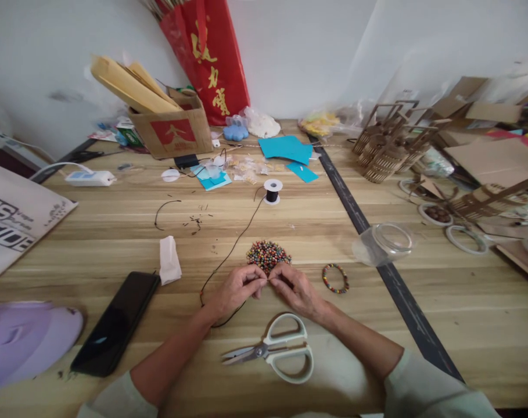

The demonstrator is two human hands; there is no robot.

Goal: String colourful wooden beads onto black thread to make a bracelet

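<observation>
My left hand (235,290) and my right hand (295,288) meet fingertip to fingertip on the wooden table (115,244), just below a pile of small multicoloured beads (268,255). Both pinch at the same spot. A thin black cord (233,249) runs from the left hand's pinch up to a small spool (272,191). What the right fingers pinch is too small to name. A finished bead bracelet (336,278) lies right of my right hand. White-handled scissors (275,351) lie between my forearms.
A black phone (115,322) and a crumpled tissue (169,260) lie left. A clear plastic jar (383,242) lies on its side right. A cardboard box (170,125), teal paper (287,148), a red bag (209,55) and wooden lattice models (390,145) stand farther back.
</observation>
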